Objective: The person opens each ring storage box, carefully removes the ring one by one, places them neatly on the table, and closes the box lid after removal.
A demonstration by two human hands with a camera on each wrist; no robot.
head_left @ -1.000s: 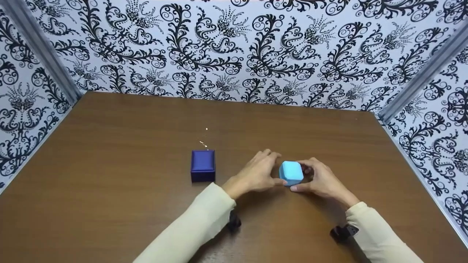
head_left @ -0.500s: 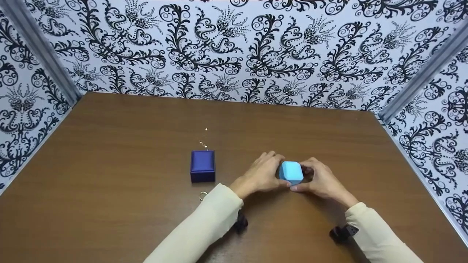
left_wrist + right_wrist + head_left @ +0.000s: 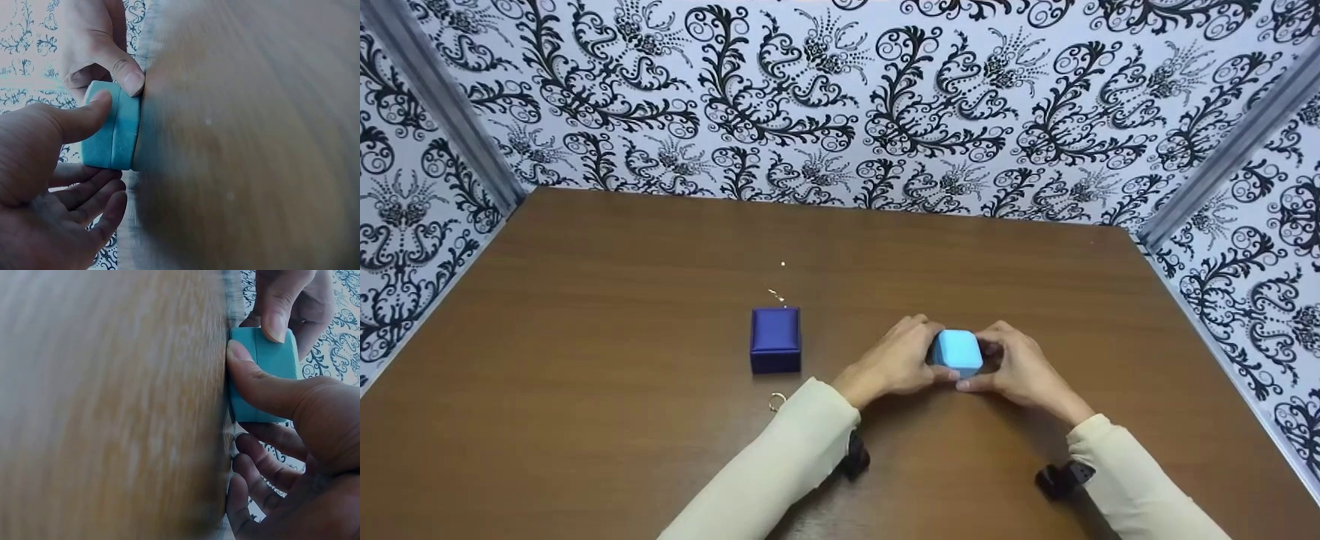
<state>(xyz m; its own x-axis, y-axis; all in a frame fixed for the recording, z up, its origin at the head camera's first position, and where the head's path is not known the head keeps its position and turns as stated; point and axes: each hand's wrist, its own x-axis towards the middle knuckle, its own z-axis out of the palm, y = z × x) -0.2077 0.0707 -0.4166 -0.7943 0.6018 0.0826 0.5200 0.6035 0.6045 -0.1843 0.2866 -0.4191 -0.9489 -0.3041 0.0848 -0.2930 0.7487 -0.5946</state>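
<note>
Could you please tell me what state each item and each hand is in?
Turquoise box: closed, upright, between the hands.
Dark blue box: closed, upright, untouched.
Ring: loose, outside both boxes.
Gold piece: loose, too fine to tell more.
Left hand: gripping the turquoise box.
Right hand: gripping it too.

A small booth-like workspace, enclosed at the back, left and right; whether it stands in a home, office or lab cannot be told. A brown wood-grain desk spans the space between the walls. The back wall is white with ornate black floral scrolls, and the left side wall and right side wall repeat that pattern. Grey, metal-looking posts line the two corners.
</note>
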